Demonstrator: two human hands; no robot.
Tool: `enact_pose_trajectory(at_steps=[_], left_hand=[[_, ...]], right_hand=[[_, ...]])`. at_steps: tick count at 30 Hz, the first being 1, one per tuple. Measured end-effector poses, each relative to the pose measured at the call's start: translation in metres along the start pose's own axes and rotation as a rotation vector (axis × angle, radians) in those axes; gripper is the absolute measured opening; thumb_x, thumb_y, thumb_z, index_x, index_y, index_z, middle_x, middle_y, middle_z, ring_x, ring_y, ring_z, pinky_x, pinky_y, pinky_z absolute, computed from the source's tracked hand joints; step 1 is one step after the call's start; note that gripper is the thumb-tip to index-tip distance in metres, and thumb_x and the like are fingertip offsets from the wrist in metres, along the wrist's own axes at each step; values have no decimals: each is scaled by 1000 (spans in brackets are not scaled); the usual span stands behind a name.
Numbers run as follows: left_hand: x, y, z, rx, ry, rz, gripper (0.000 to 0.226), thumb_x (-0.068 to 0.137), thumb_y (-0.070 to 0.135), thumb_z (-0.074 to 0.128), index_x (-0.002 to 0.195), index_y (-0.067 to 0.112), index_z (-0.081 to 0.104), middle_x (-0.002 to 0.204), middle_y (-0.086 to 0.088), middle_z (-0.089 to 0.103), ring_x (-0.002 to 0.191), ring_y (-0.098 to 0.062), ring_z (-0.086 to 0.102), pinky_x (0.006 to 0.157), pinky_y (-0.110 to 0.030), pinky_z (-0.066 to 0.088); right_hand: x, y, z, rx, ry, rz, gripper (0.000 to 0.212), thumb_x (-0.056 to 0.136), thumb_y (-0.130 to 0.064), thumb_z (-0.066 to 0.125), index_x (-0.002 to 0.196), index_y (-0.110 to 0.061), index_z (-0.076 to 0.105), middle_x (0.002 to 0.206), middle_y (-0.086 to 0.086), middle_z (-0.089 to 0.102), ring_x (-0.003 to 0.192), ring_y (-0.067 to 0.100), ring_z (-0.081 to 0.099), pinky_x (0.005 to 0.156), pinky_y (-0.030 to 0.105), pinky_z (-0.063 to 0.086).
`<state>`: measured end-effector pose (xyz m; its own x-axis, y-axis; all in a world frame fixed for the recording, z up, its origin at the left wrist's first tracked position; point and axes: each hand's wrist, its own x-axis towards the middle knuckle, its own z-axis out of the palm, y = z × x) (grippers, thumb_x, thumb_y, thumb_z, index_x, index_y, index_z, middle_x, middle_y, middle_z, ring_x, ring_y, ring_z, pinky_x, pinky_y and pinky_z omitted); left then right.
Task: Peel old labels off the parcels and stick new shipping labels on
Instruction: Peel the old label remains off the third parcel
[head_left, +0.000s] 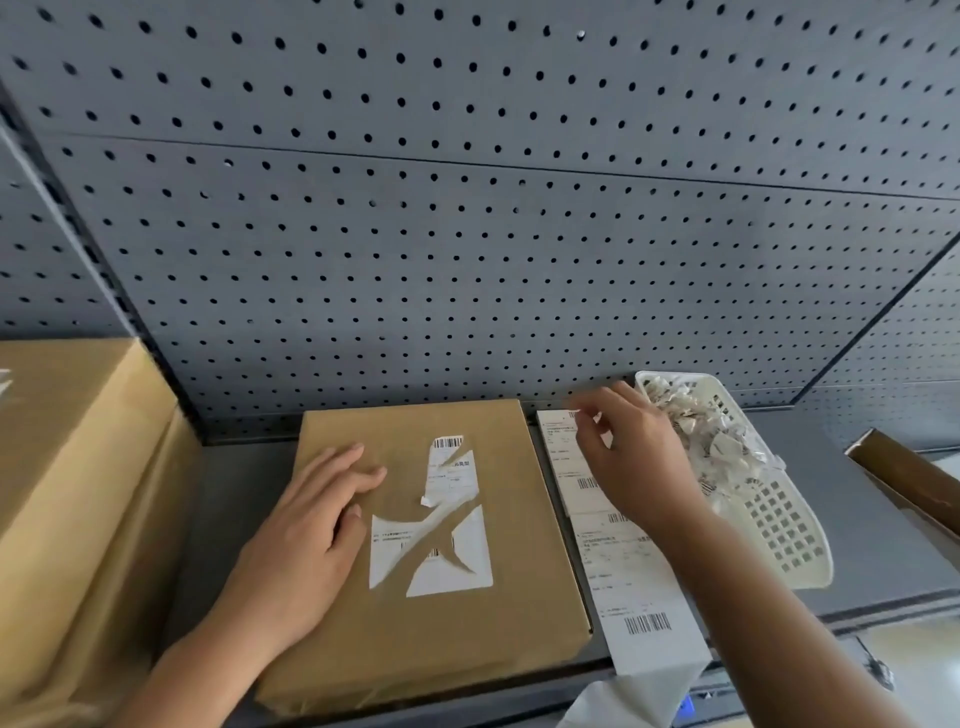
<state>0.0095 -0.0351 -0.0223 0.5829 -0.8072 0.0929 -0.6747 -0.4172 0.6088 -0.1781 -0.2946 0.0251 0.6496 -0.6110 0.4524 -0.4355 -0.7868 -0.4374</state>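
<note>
Parcel (415, 623), brown, lies flat at centre of grey shelf (883, 545). Old label (457, 561) is part-torn; white remnants are left stuck.

Hands:
- L hand (311, 530) rests flat on parcel's left half, fingers straight, holding nothing.
- R hand (639, 462) is over far end of new-label strip (634, 587), just right of parcel. Fingers bent and blurred, so cannot tell if pinching anything.

Risks:
1. Remnants may shred if pulled fast. Residue would stop new label bonding flat.
2. Parcel may slide if L hand lifts during peel.
3. Strip overhangs shelf front edge, and R forearm crossing it could drag it off.

Surroundings: basket (789, 545) w/ scraps (696, 421) is right of strip, cartons (67, 467) are stacked left, pegboard (467, 208) is behind. Label area looks unobstructed.
</note>
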Motion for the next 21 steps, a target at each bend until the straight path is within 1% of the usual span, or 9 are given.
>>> enact_pose_trajectory(at_steps=[3,6,9,12,15,17,19,21], left_hand=[[-1,1,-1,1,5,-11,40,106,26,41,140,46,46,153,40,15,144,20,-4,115,-20,14],[-1,1,-1,0,4,-8,40,106,26,41,141,45,46,155,38,14,144,19,-5,115,-17,11],[-1,1,-1,-9,4,-7,40,106,27,40,141,45,47,155,37,15,144,19,-5,116,-18,10],[-2,0,-1,-17,8,1,40,106,27,39,141,43,47,157,35,16,145,18,-5,117,-18,10],[-2,-1,0,-25,13,2,39,106,26,39,141,41,49,158,33,17,146,17,-4,119,-20,14],[-2,-1,0,-29,19,3,39,106,25,39,140,39,51,158,32,18,146,16,-4,120,-22,16],[-2,-1,0,-24,21,4,38,106,25,39,140,38,51,157,33,18,146,17,-4,118,-20,15],[-2,-1,-1,-21,18,0,38,106,24,39,140,38,51,157,33,18,145,17,-5,116,-19,15]], right_hand=[[1,-16,16,45,-64,-32,17,95,-15,58,105,-22,70,99,-13,60,84,11,57,68,33,52],[3,-28,31,65,-108,-71,17,94,-15,59,105,-22,71,99,-13,61,83,9,56,66,35,53],[3,-38,43,80,-152,-91,18,94,-14,58,104,-21,71,95,-16,57,78,6,53,64,33,52],[5,-46,54,91,-198,-101,17,95,-15,57,103,-22,71,97,-16,58,76,3,53,64,31,52],[7,-52,67,110,-242,-97,17,95,-15,57,101,-23,70,95,-18,56,73,-3,49,63,25,45],[9,-55,75,109,-281,-78,19,94,-15,55,102,-25,69,96,-18,56,76,0,54,65,28,48],[11,-57,81,88,-316,-75,21,95,-17,53,105,-28,68,100,-16,60,83,11,60,68,34,52],[13,-60,86,63,-321,-88,22,94,-19,52,105,-31,68,101,-16,63,85,14,61,67,36,53]])
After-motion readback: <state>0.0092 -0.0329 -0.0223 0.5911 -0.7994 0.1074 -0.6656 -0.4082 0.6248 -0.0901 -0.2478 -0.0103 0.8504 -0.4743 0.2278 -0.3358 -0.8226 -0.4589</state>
